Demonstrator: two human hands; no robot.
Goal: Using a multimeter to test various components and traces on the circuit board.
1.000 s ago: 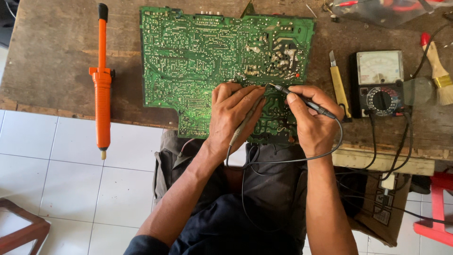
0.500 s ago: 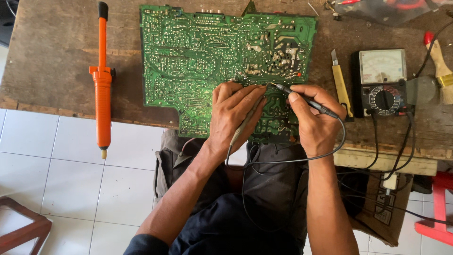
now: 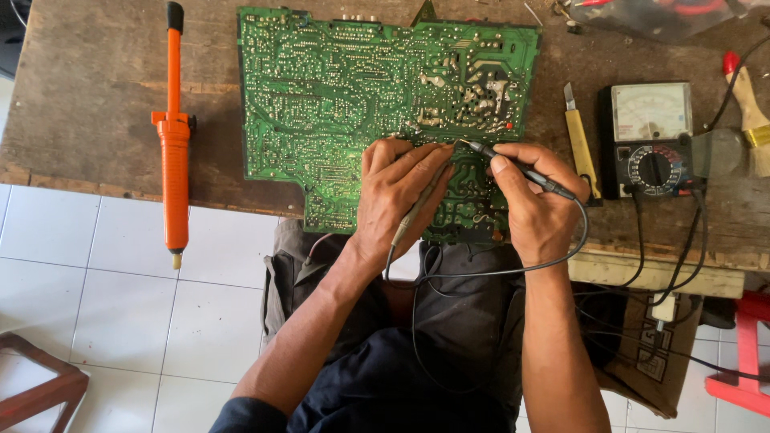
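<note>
An orange desoldering pump [image 3: 173, 140] lies lengthwise at the left of the wooden table [image 3: 88, 96], its tip overhanging the near edge above the white tiled floor [image 3: 104, 321]. A yellow-handled utility knife [image 3: 579, 144] lies just left of the analogue multimeter [image 3: 651, 140] (black body, pale dial face, rotary selector). A brush [image 3: 747, 100] with a red-tipped wooden handle rests at the far right. A clear plastic bag [image 3: 658, 18] occupies the upper right corner. A red stool [image 3: 742, 353] stands at the lower right, and a brown wooden frame [image 3: 32, 385] at the lower left.
</note>
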